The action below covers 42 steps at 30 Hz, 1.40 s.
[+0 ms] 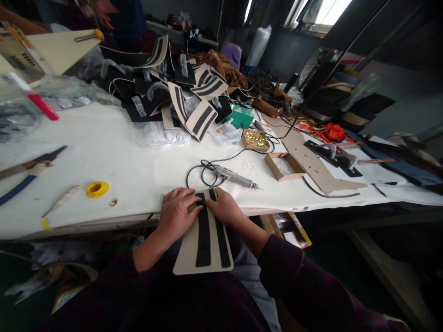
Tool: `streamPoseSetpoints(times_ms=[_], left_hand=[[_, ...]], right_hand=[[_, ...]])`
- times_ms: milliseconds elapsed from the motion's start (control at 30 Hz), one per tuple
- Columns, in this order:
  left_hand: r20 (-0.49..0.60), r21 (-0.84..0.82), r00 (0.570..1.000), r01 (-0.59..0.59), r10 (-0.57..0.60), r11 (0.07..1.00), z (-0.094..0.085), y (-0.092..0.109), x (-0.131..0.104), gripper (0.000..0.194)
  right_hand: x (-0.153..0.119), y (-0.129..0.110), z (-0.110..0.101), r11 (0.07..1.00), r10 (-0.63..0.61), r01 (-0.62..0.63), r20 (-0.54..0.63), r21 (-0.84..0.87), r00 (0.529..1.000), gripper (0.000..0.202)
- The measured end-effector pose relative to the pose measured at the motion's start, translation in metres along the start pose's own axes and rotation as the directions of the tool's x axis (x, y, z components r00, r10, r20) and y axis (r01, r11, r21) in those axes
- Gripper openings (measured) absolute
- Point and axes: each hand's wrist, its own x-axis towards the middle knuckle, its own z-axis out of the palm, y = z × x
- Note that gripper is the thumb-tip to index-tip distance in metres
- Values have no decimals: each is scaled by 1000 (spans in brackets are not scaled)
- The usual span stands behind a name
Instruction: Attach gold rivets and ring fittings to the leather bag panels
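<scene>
A beige panel with two black strips (213, 235) lies over the table's front edge and my lap. My left hand (178, 212) rests on the panel's upper left part, fingers bent over its edge and thumb on a black strip. My right hand (223, 206) holds the upper right edge, thumb near the same strip. Both hands are closed on the panel. Just beyond them lies a grey pen-like power tool (235, 177) with a black cord, its thin tip pointing right.
Scissors (31, 168), a yellow tape roll (97, 189) and a small metal piece (114, 202) lie left. Similar panels (201, 117) are piled behind. Boxes of gold pieces (256, 139) and small pale pieces (284, 166) stand right. Another person's hand (104, 11) shows at upper left.
</scene>
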Motion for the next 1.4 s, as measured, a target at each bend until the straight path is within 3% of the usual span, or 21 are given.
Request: streamPoseSetpoints(times_ms=[200, 433, 533, 633, 700, 800, 1000, 1200, 1400], left_hand=[[21, 13, 1000, -10, 10, 1000, 3, -2, 1, 16], [17, 32, 999, -49, 48, 998, 6, -8, 1, 18], [14, 38, 998, -67, 66, 997, 9, -12, 0, 19], [-1, 40, 996, -85, 85, 996, 12, -14, -1, 18], [-10, 48, 996, -90, 91, 995, 13, -15, -1, 18], [-26, 66, 995, -91, 93, 994, 14, -16, -1, 18], [-57, 49, 993, -97, 100, 994, 16, -17, 0, 17], [-48, 46, 995, -84, 86, 995, 16, -17, 0, 18], [4, 33, 1000, -27, 27, 999, 12, -11, 1, 17]], right_hand=[[-1, 9, -3, 989, 22, -22, -2, -148, 1000, 50], [-5, 8, -14, 987, 4, -1, 16, -158, 1000, 69], [-3, 25, -38, 993, -94, 89, -67, -72, 993, 47], [11, 59, -78, 987, -157, 143, -287, -68, 945, 25], [28, 88, -106, 989, -127, 89, -389, -114, 913, 25], [58, 126, -135, 979, -63, -29, -436, -201, 898, 24], [101, 158, -140, 964, -58, -56, -410, -260, 910, 25], [114, 162, -142, 948, -52, -59, -337, -311, 940, 21], [125, 155, -160, 934, 37, -94, -167, -345, 985, 21]])
